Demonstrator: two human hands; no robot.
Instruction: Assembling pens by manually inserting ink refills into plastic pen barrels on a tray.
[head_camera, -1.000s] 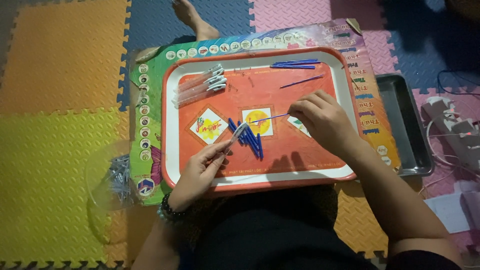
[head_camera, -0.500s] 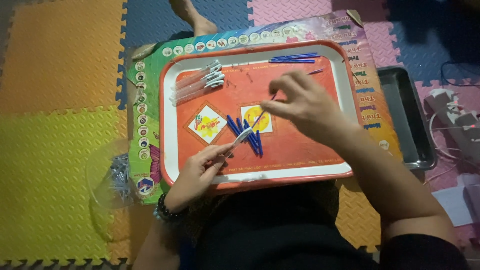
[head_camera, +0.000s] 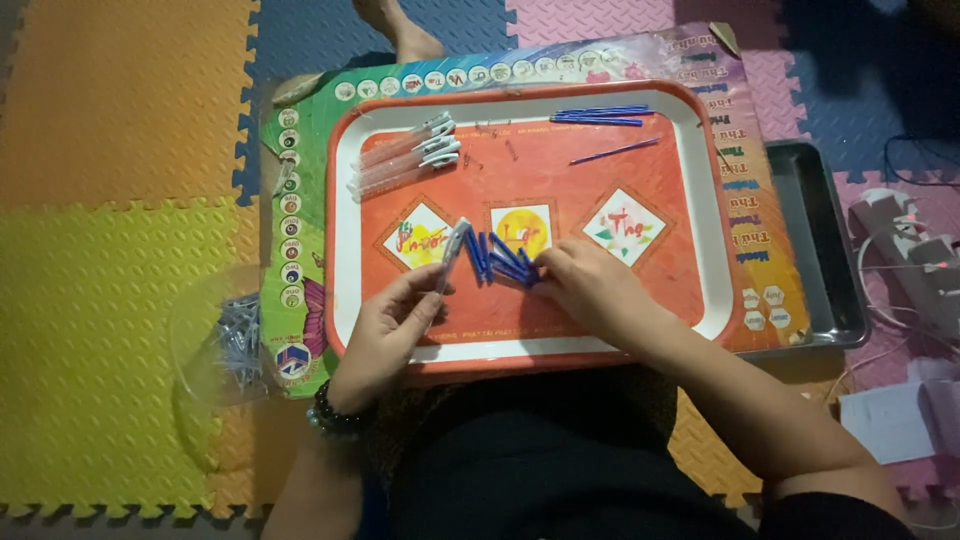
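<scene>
Orange plastic tray (head_camera: 700, 200) with a white rim lies on a printed cardboard sheet (head_camera: 300, 190), itself on coloured foam floor mats (head_camera: 110, 250). Only one view, the head camera looking down.

Left hand (head_camera: 385, 330): over the tray's near-left part. Thumb and forefinger are pinched on a clear pen barrel with a white cap (head_camera: 450, 252). Its long axis runs from the fingers up and right, capped end toward the tray centre, close beside the blue pile.

Right hand (head_camera: 590, 285): rests on the tray near its near edge, right of centre. Fingertips are drawn together at the right end of the pile of short blue pieces (head_camera: 497, 262); whether they actually clamp one cannot be told.

Key relation: the blue pile sits between the two hands, just left of the right fingertips and just right of the barrel's cap. Pieces lie fanned, mostly slanting down to the right. Right hand is the nearer, touching or nearly so.

Elsewhere on the tray: a bundle of clear barrels with white caps (head_camera: 405, 160) at the far-left corner; thin blue refills (head_camera: 600, 115) along the far edge, one more lying apart, slanted.

Off the tray: a dark metal tray (head_camera: 830, 250) past the right edge; a clear container of small metal parts (head_camera: 235, 335) to the left, on the yellow mat.
</scene>
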